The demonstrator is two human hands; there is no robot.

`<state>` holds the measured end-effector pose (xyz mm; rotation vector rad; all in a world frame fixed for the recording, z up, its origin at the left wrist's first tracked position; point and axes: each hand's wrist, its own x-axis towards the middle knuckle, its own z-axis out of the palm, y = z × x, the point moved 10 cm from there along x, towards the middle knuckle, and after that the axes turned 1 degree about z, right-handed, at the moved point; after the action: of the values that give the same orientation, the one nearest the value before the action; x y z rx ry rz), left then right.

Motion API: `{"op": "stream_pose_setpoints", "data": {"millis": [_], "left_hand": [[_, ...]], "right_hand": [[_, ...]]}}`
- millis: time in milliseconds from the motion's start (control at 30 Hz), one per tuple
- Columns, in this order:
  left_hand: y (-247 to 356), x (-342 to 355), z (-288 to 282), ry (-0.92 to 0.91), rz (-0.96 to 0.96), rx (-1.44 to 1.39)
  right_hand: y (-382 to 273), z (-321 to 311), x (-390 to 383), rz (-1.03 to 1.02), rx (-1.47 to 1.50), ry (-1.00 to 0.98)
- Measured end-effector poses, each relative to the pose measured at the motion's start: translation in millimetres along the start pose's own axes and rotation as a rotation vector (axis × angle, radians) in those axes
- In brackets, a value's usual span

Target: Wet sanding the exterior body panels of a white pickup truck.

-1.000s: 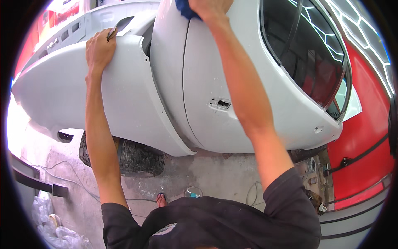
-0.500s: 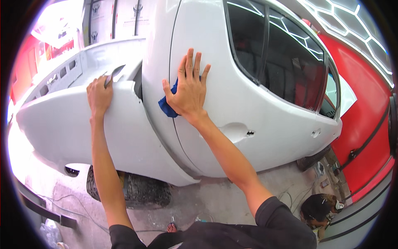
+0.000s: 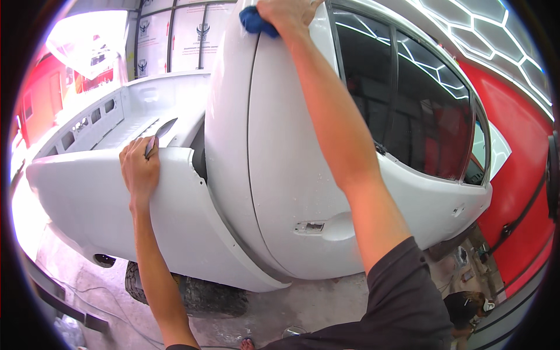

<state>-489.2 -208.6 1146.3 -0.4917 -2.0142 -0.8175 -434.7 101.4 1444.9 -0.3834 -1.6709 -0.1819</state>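
My left hand (image 3: 140,165) rests on the top rail of a white pickup's bed side (image 3: 116,198). Its fingers are closed around a slim tool with a dark handle and a pointed, leaf-shaped metal blade (image 3: 167,127), which looks like a putty knife. High up near the upper edge, my right hand (image 3: 291,14) presses a bunched blue cloth (image 3: 256,22) against the white cab panel (image 3: 303,169), beside the window pillar. The right fingers partly run out of the picture. Below that arm, the rear door has a handle recess (image 3: 337,226).
Dark side windows (image 3: 434,111) lie right of my right arm. Under the bed is a tyre (image 3: 213,296), with cables (image 3: 125,315) on the floor. Another person (image 3: 464,309) is low at the lower right, near a red panel (image 3: 507,146). A metal bar (image 3: 64,303) juts in lower left.
My right hand has slid the blue cloth up the cab panel toward the roof. My left hand keeps its place on the bed rail with the tool. The view has shifted upward.
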Motion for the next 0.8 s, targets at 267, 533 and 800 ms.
{"op": "stream_pose_setpoints", "data": {"millis": [267,533,800], "left_hand": [[6.0,0.9,-6.3,0.063,0.043,-0.054],[6.7,-2.0,-8.2,0.069,0.08,-0.07],[7.6,-0.4,-13.1,0.082,0.062,-0.051]], "right_hand": [[42.0,13.8,93.3,0.293,-0.033,-0.189],[59.8,24.7,100.4,0.303,0.038,-0.309],[69.9,-2.6,38.9,0.017,-0.086,-0.078]]}}
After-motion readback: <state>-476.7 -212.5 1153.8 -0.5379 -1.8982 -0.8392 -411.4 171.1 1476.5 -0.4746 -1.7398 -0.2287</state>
